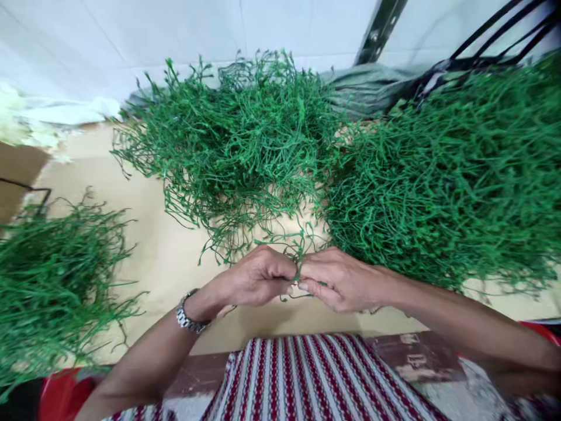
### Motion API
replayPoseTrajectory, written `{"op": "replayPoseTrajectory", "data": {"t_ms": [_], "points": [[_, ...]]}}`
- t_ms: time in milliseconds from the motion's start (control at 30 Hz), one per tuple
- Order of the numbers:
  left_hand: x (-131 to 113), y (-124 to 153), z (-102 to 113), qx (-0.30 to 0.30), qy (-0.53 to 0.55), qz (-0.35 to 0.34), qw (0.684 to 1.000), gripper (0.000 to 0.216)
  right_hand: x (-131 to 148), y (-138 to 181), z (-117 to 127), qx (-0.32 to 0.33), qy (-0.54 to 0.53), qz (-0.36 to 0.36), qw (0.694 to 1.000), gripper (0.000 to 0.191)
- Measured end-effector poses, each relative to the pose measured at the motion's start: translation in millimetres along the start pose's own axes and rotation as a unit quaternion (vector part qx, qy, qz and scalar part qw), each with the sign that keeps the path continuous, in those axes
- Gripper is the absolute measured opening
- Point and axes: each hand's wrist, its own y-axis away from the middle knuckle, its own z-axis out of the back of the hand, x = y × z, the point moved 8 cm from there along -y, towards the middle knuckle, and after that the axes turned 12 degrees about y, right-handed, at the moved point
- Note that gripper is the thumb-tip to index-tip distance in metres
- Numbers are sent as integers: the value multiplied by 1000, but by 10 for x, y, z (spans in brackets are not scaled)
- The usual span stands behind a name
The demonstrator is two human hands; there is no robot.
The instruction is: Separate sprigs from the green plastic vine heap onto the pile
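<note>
- Fingers, left hand point(263, 276): curled in, closed on a green sprig point(300, 266), at the near side of the middle pile point(236, 128).
- Fingers, right hand point(339, 279): pinched narrow, apparently on the same sprig, thumb under forefinger.
- Green sprig: thin, branching, between the hands, just in front of the middle pile; the gripped part is mostly hidden.
- Handling, as judged: keep both pinches close together so the thin stem bends only there; light pressure suits it; hold its loose tips clear of the middle pile, where strands could snag.
- Right pile point(460, 187): right of the middle pile, strands meeting it.
- Left pile point(52, 269): left of the middle pile, apart, nearer.
- Tabletop point(153, 245): pale, beneath the middle pile.
</note>
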Motion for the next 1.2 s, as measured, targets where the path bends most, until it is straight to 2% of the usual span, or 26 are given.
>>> {"op": "replayPoseTrajectory", "data": {"t_ms": [233,367,467,567,667,767,833,900,967,1033,1100,1133,1167,1200], "points": [[-29,-22,-55,59,45,0,997,28,104,20,4,-1,6,43,999,21],[-141,44,53,66,57,2,996,32,109,77,31,21,33,67,997,25],[-114,62,187,-18,125,11,992,25,27,46,183,-27,14,32,999,21],[73,77,283,-177,259,1,950,22,-133,-14,263,-92,-67,-84,990,17],[241,131,309,-320,302,-46,897,23,-314,-12,76,-130,-206,-225,943,21],[244,190,316,-402,224,-80,884,17,-400,1,-252,-145,-380,-293,865,28],[169,226,328,-433,147,-103,883,12,-422,11,-416,-158,-484,-312,802,31],[115,232,318,-436,100,-119,886,12,-421,15,-506,-169,-568,-317,741,31],[123,222,303,-433,95,-119,888,10,-410,15,-554,-169,-628,-323,687,31],[175,222,313,-445,122,-108,880,5,-412,22,-578,-163,-663,-335,649,34],[252,215,341,-456,180,-86,867,8,-449,54,-548,-165,-671,-353,631,39],[298,217,366,-463,224,-73,854,11,-476,83,-489,-170,-659,-360,638,40],[342,225,395,-470,272,-63,837,15,-494,115,-385,-174,-637,-361,658,39],[377,245,432,-480,307,-52,820,18,-496,152,-229,-178,-603,-352,693,36]]}}
